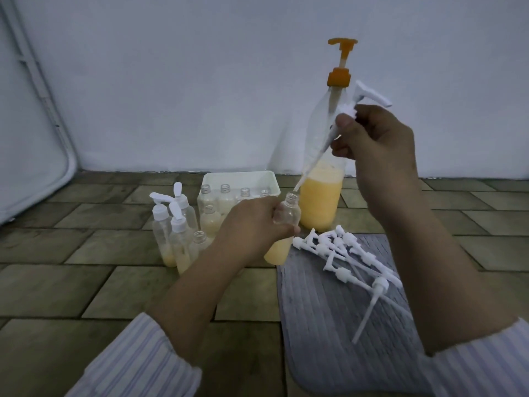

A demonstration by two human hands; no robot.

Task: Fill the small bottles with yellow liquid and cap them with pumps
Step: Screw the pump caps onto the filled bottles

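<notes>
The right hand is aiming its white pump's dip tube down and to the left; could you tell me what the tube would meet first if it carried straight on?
Most likely the open neck of the small bottle gripped by the left hand. The tube tip of the white pump, pinched by the right hand, sits right at that mouth, though depth is uncertain.

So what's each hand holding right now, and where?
Left hand grips the small clear plastic bottle around its middle; right hand pinches the white plastic pump below its head.

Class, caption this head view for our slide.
Right hand lowers a white pump into the small bottle gripped by the left hand.
</notes>
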